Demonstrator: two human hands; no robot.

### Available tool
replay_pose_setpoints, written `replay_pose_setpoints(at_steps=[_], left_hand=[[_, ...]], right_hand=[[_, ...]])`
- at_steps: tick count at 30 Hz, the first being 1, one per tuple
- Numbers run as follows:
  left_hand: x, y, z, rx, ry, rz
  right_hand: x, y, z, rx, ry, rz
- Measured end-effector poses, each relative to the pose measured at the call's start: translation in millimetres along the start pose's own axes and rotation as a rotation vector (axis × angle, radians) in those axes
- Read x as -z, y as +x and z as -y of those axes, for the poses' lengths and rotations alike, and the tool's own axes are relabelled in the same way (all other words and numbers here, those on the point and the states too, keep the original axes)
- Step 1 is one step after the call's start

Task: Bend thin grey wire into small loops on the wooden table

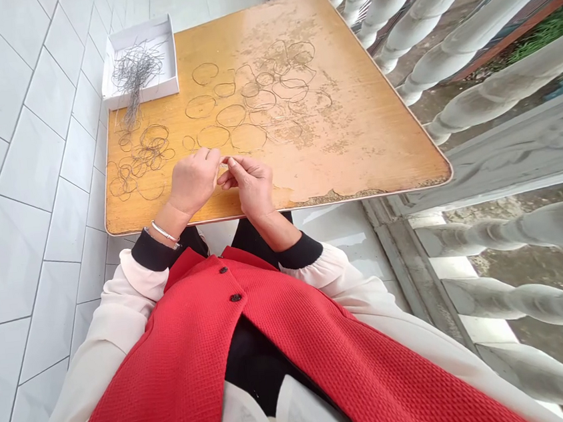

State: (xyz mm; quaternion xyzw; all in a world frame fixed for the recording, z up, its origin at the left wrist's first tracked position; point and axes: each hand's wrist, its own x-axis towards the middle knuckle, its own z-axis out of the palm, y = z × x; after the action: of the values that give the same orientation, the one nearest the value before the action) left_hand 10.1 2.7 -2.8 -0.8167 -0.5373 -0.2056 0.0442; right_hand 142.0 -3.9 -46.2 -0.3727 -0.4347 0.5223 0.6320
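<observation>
As left hand (194, 180) meets right hand (251, 184), the wire's (221, 163) axis is unclear.

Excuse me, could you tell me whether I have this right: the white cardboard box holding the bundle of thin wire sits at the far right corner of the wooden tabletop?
Not quite: as the head view shows, the white cardboard box holding the bundle of thin wire sits at the far left corner, not the far right, of the wooden tabletop.

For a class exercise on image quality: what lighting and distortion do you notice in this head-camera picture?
In the head view, daylight looks soft, without hard shadows; pale glare washes the wooden tabletop towards the right; the white balusters bow from wide-angle distortion.
</observation>
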Motion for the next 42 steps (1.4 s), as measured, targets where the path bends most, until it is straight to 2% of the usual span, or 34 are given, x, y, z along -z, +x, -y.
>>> replay_pose_setpoints(at_steps=[4,10,14,21,29,32,38,42], left_hand=[[-4.2,-1,-1,0.027,0.074,-0.030],[-3.0,-3,11,0.081,-0.112,-0.141],[2.3,-6,20,0.108,-0.150,-0.136],[5.8,-8,23,0.153,-0.412,-0.116],[5.5,-4,7,0.017,-0.177,-0.177],[5.1,-3,8,-0.040,-0.179,-0.177],[9.5,-3,11,-0.091,-0.202,-0.146],[7.9,-3,10,-0.077,-0.187,-0.125]], right_hand=[[0,-1,-1,-0.009,-0.007,0.009],[3,0,7,-0.079,-0.054,-0.005],[7,2,11,-0.143,-0.070,-0.006],[7,3,9,-0.164,-0.032,-0.044],[4,0,8,-0.135,0.045,-0.046],[5,1,9,-0.091,0.007,-0.018],[9,9,14,0.162,-0.288,0.052],[13,10,14,0.227,-0.429,0.069]])
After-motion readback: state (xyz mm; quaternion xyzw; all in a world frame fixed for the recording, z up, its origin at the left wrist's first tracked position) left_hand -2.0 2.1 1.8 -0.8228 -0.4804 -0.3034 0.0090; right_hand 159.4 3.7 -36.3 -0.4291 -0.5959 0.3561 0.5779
